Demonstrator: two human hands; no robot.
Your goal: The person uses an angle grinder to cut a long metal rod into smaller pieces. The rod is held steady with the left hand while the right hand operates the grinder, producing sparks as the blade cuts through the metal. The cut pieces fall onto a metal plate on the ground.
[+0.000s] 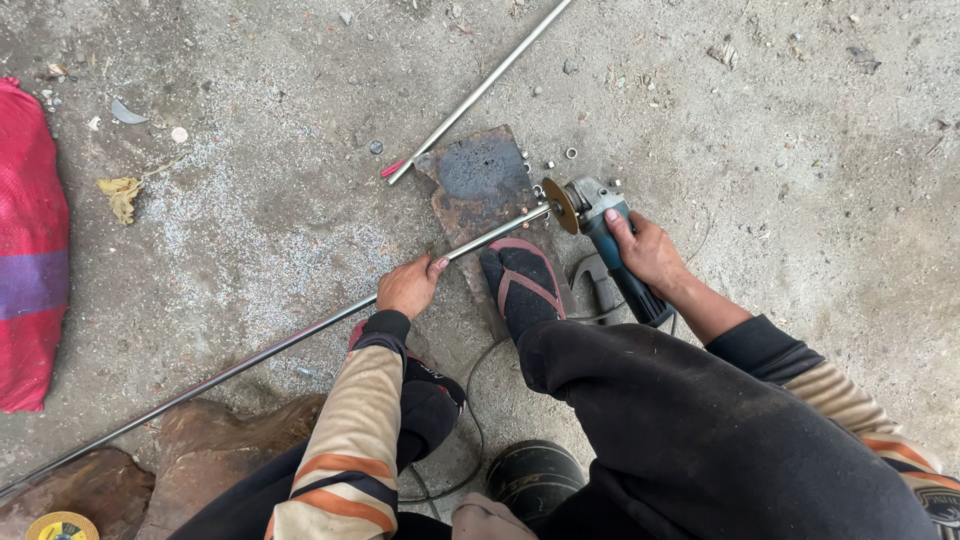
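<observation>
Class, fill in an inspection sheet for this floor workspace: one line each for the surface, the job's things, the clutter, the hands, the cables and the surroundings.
Surface: rough concrete floor, dusty, with pale grit.
Job's things: long metal rod lies across a rusty steel plate, its end at the disc of the angle grinder; a sandalled foot rests by the rod.
Clutter: second rod, small cut metal rings, dry leaf, spare disc.
Hands: left hand grips the long metal rod; right hand grips the angle grinder.
Cables: black cord loops between the legs.
Surroundings: red sack at left.
</observation>
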